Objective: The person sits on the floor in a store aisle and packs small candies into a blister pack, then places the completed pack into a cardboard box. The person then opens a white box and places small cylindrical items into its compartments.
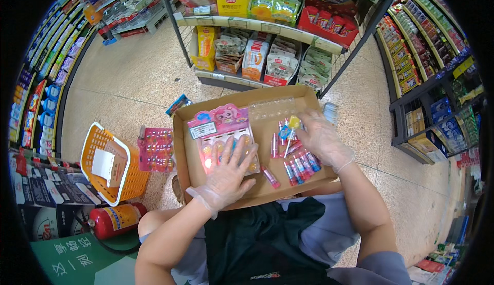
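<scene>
A shallow cardboard box rests across the person's lap. My left hand, in a clear plastic glove, lies with spread fingers on a pink blister card of small round items in the box's left half. Over the right half is my right hand, gloved too, its fingertips beside a lollipop with a yellow head and white stick; whether they grip it I cannot tell. Below and left of that hand lie several small pink and blue tubes. One pink tube lies apart, near the card. A clear plastic tray lies at the box's far side.
An orange plastic basket with a white rim stands on the left, near a pink card of small items. Below it lies a red fire extinguisher. A shelf rack of snack packets stands ahead, and stocked shelves line the right.
</scene>
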Demonstrator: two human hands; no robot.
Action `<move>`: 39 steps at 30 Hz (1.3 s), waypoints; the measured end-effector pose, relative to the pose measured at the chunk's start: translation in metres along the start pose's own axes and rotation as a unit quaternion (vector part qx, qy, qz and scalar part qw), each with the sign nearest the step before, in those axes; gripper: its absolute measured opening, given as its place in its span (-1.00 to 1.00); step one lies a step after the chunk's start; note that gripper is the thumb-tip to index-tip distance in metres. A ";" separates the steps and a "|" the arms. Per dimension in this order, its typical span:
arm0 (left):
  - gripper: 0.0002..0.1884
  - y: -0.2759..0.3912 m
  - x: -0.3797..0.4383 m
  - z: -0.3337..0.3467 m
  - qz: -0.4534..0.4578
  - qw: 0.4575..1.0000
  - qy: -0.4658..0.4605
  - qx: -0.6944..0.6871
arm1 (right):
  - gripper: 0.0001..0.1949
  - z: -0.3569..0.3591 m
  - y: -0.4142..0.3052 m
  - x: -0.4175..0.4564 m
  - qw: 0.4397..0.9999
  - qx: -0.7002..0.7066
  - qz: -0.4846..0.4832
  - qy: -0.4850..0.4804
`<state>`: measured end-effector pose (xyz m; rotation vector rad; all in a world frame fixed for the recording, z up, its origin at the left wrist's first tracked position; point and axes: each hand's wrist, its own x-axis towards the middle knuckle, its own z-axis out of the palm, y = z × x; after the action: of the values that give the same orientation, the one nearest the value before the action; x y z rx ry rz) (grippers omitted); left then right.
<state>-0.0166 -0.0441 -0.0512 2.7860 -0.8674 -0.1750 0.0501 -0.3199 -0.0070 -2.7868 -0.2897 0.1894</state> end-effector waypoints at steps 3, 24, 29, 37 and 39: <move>-0.13 0.000 -0.001 0.001 -0.002 1.000 -0.002 0.004 | -0.53 0.002 0.004 0.001 1.000 0.005 -0.007 -0.009; -0.09 -0.005 0.000 0.003 -0.007 1.000 0.004 0.010 | -0.69 0.002 0.014 0.004 0.994 0.070 -0.028 0.080; -0.02 -0.010 0.002 -0.008 -0.020 1.000 0.003 0.009 | -0.59 -0.007 0.024 0.008 0.996 0.069 0.029 0.056; 0.11 -0.019 -0.001 -0.013 -0.045 0.998 -0.027 0.036 | -0.61 0.000 0.032 0.008 0.986 0.117 0.040 0.111; 0.12 -0.020 -0.002 -0.012 -0.035 0.998 -0.022 0.041 | -0.61 -0.001 0.030 0.008 0.986 0.117 0.049 0.111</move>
<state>-0.0052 -0.0249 -0.0447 2.9014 -0.8049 -0.2191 0.0630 -0.3467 -0.0170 -2.5606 -0.0712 -0.0615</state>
